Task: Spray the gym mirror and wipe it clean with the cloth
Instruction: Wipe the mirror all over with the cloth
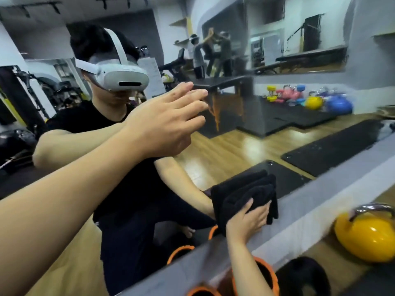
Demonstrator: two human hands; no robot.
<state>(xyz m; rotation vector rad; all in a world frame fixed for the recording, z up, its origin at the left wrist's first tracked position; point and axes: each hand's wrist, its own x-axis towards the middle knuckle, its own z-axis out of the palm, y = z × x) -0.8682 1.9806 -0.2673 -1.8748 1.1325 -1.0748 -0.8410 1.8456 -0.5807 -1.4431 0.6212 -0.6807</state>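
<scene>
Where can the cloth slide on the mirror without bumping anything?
Bare mirror lies between the left hand and the black cloth under the right hand, and rightwards above the grey ledge. Crowded below: yellow kettlebell, orange-rimmed weights.

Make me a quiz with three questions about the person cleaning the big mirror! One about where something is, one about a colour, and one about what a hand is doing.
1. Where on the mirror is the cloth pressed?
A. Near the bottom edge
B. At the very top
C. Not on the mirror at all

2. What colour is the kettlebell on the floor at the right?
A. Green
B. Yellow
C. White

3. What is the left hand doing?
A. Squeezing a spray bottle
B. Gripping the cloth
C. Held up open and empty

Answers:
1. A, the right hand holds the black cloth on the glass just above the grey ledge.
2. B, its body is bright yellow with a silver handle.
3. C, its fingers are spread out with nothing in them.
</scene>
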